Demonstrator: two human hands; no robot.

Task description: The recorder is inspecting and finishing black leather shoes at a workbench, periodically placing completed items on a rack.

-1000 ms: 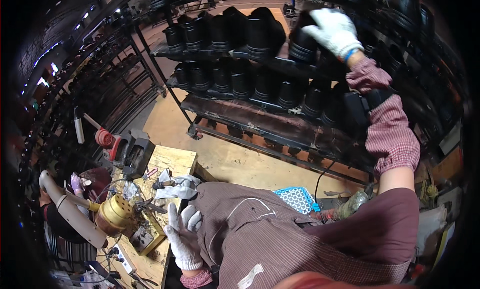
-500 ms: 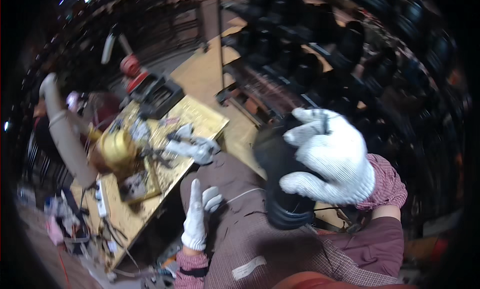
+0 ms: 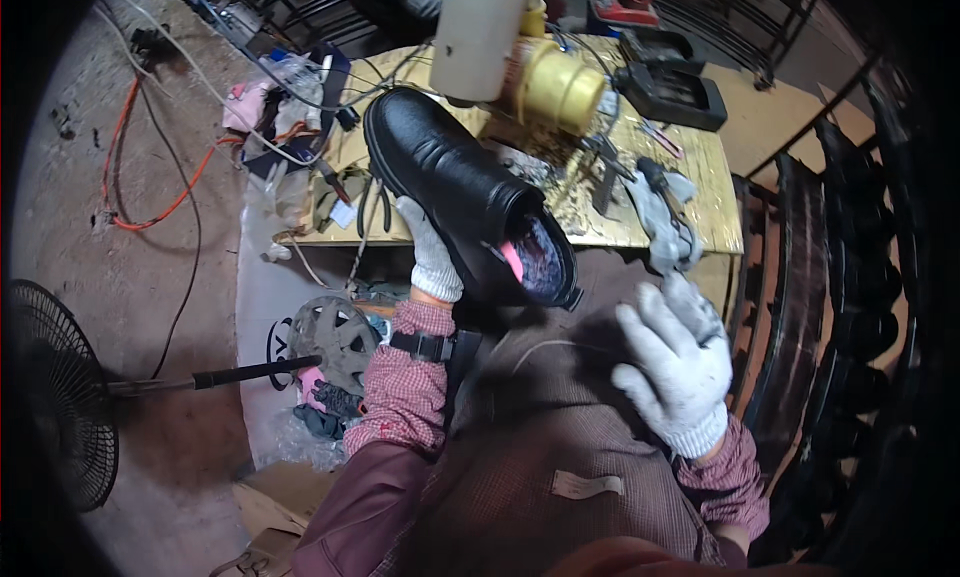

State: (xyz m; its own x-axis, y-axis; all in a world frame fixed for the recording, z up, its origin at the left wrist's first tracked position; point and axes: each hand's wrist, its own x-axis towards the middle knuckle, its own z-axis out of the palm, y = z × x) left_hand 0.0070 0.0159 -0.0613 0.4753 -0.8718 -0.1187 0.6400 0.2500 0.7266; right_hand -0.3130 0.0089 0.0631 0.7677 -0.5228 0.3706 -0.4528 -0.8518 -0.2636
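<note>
A black leather ankle shoe (image 3: 445, 172) with a thick sole lies tilted across my left hand, its toe pointing to the far left. Its opening faces me and shows a dark fuzzy lining with a pink patch. My left hand (image 3: 430, 252), in a white knit glove, grips the shoe at its left side; most of the fingers are hidden beneath it. Over my brown apron (image 3: 570, 377), my gloved right hand (image 3: 678, 372) is open and holds nothing. Its fingertips are near a tool wrapped in grey cloth (image 3: 665, 217) at the table's edge.
The worktable (image 3: 715, 192) carries a yellow cylindrical machine part (image 3: 560, 87), a pale thick pipe (image 3: 480, 37), black trays (image 3: 680, 92) and pliers (image 3: 375, 207). A black fan (image 3: 60, 397) stands on the left. A rack of dark footwear (image 3: 850, 327) lines the right side.
The shoe has passed from my right hand to my left and moved over the table's near edge. My right hand has let go and lowered. The view has swung left.
</note>
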